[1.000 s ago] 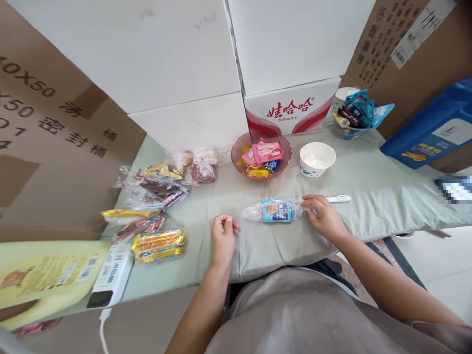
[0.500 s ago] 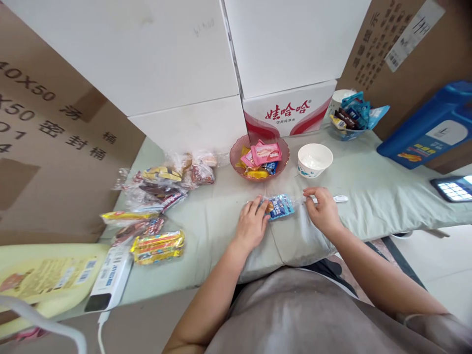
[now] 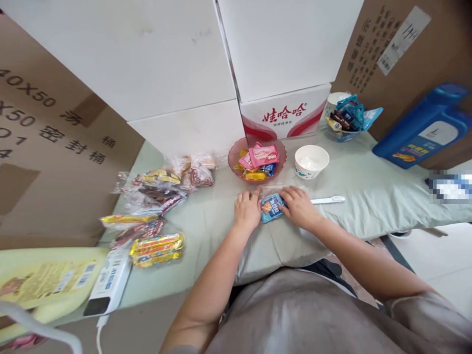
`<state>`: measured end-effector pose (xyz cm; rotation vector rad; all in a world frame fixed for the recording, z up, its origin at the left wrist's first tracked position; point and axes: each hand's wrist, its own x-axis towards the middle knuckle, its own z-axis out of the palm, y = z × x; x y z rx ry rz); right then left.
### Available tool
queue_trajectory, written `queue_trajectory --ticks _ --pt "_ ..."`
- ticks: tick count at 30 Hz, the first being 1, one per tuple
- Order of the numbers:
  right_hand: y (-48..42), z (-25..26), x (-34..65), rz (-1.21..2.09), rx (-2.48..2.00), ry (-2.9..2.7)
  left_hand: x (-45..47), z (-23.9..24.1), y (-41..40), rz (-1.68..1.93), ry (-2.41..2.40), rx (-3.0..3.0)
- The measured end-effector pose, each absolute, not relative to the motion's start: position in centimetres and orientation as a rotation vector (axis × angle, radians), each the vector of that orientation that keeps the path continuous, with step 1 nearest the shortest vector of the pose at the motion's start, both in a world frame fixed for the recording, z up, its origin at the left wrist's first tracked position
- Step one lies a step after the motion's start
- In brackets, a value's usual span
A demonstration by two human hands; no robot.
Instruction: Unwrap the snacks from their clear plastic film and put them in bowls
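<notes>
A small blue snack packet [image 3: 272,208] with a biscuit picture lies on the cloth, inside a clear plastic bag. My left hand [image 3: 248,210] grips its left side, fingers bent. On the opposite side, my right hand [image 3: 299,205] covers part of the packet with curled fingers, the thumb along its edge. Loose clear plastic shows just above the packet, between the hands. A slim white stick-like tool [image 3: 332,200] lies right of my right hand, its left end hidden behind that hand.
Behind my hands stand a pink glass bowl [image 3: 233,169] of wrapped snacks and a white paper bowl [image 3: 311,166]. Bagged snacks [image 3: 160,191] and a yellow packet [image 3: 157,250] lie left. A blue bottle [image 3: 420,130] leans at right. White boxes [image 3: 184,59] form the back wall.
My right hand has moved left, from the bag's loose end near the white tool onto the packet. The packet has shifted slightly left and sits more upright. More of the white tool shows.
</notes>
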<state>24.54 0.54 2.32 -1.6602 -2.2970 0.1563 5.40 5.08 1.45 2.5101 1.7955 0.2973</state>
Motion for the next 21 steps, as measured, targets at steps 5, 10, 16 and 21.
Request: queue_trajectory --ticks 5,10,16,21 --pt "1.8 2.0 26.9 0.139 -1.884 -2.287 4.5 0.7 4.7 0.522 1.793 2.587" --pt "1.2 3.0 27.8 0.103 -1.594 -2.238 4.3 1.3 4.3 0.798 1.476 2.773" --pt "-2.5 4.5 29.1 -0.012 -1.128 -2.381 1.9 4.1 0.3 0.884 1.027 2.900" --pt "-5.5 5.1 29.9 0.151 -1.224 -2.649 0.5 4.8 -3.4 0.283 0.754 2.861"
